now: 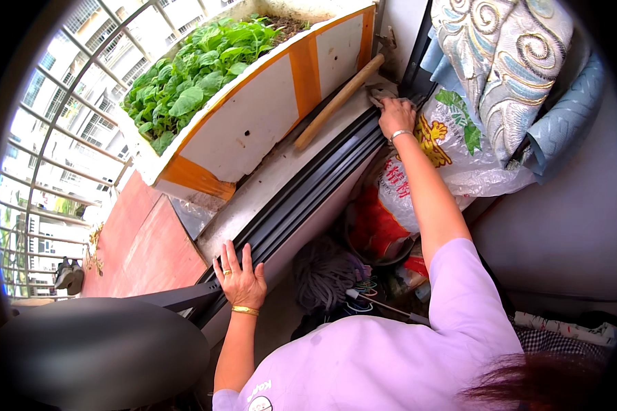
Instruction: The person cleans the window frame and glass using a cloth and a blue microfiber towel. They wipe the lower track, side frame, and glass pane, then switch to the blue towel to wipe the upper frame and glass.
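Nearest us, our left hand (240,279) lies open, fingers spread flat on the black window track (301,195). Further along that track, our right hand (395,115) presses down on a crumpled brown cloth (379,92), fingers curled over it. Just beyond, a wooden handle (337,103) leans against the white planter box (253,116) of leafy greens (192,75).

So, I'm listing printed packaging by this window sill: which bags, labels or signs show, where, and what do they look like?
Clear plastic bag: right of the window track, beside the right hand; bulging, printed with green leaves, yellow and red marks.
Red sack: below it on the floor; rounded, red-orange.
No signs or screens show.
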Demonstrator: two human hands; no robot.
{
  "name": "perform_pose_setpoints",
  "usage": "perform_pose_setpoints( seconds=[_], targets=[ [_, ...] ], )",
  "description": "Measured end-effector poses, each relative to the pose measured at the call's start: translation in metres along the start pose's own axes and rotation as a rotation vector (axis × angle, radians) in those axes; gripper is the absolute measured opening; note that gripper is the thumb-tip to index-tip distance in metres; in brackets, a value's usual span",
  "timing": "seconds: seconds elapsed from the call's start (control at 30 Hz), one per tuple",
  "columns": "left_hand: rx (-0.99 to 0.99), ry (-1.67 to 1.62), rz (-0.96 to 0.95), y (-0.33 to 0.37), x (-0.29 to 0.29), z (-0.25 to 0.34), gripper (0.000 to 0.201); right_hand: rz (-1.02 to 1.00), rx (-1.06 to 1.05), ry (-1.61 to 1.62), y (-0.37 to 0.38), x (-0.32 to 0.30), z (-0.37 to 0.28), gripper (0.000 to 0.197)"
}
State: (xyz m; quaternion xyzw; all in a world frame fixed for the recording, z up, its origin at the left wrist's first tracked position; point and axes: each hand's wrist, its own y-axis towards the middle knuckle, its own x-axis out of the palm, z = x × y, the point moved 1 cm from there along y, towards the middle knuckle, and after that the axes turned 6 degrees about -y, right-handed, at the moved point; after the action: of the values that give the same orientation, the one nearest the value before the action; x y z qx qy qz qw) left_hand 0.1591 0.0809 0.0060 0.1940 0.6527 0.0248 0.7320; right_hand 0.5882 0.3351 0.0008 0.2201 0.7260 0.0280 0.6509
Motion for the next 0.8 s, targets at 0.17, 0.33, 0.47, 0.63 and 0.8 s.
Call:
perform_pose_setpoints(
  seconds=[0.17,0.33,0.47,0.63,0.8],
  targets=[
    [-0.005,-0.008,0.012,0.002,-0.001,0.000,0.048,0.093,-0.243,0.079,-0.081,-0.017,-0.080,0.024],
    [0.002,-0.024,0.027,0.003,-0.001,-0.002,0.046,-0.237,-0.224,0.810,-0.127,-0.054,-0.131,0.023],
    [-0.012,-0.028,0.028,0.001,-0.004,-0.002,0.045,-0.171,0.052,1.558,-0.120,-0.080,-0.112,0.018],
    [-0.015,-0.032,0.041,-0.003,-0.002,-0.003,0.045,0.150,0.110,1.548,-0.093,-0.102,-0.063,0.022],
    [0.005,-0.040,0.038,0.003,-0.003,0.001,0.045,0.112,-0.209,0.354,-0.113,-0.041,-0.063,0.035]
  ],
)
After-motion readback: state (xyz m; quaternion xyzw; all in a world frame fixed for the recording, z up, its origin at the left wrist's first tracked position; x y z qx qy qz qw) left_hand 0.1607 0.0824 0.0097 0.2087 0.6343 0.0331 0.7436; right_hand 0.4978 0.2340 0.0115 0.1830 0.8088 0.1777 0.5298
